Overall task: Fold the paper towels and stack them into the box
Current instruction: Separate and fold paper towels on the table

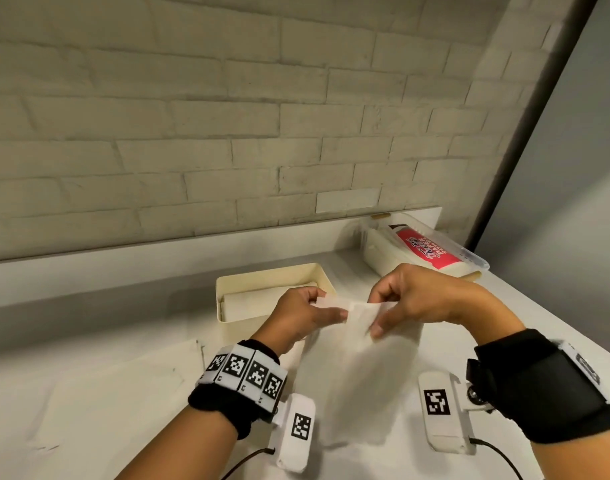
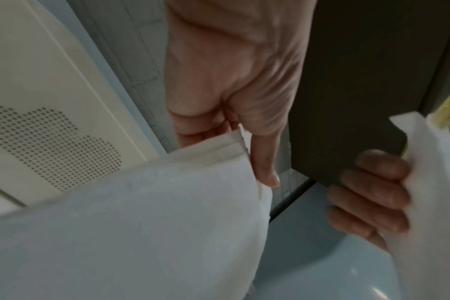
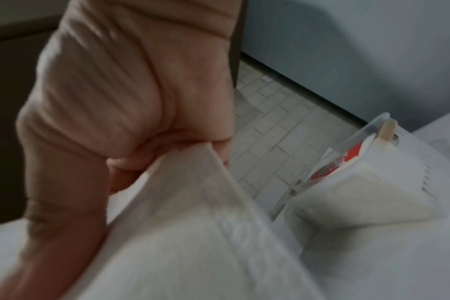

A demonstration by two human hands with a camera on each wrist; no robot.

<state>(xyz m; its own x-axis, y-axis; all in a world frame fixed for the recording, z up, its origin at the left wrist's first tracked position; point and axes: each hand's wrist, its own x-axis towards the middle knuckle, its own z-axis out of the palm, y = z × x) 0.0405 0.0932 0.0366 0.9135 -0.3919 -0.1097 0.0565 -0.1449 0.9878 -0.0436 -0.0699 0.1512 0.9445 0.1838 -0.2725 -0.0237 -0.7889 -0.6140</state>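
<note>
A white paper towel (image 1: 359, 372) hangs above the table, held up by its top edge. My left hand (image 1: 305, 315) pinches the left part of that edge between thumb and fingers. My right hand (image 1: 397, 304) pinches the right part, close beside the left. The towel (image 2: 131, 219) fills the lower left wrist view, with my left fingers (image 2: 265, 162) on its folded edge. In the right wrist view the towel (image 3: 193, 233) drapes from my right hand (image 3: 131, 113). The cream open box (image 1: 227, 284) sits just behind my hands with folded towels (image 1: 251, 301) inside.
A clear plastic bin (image 1: 379, 252) with a red-labelled pack of towels (image 1: 431, 252) stands at the back right, against the brick wall. Another flat sheet (image 1: 123, 382) lies on the white table at the left. The table's right edge runs near my right wrist.
</note>
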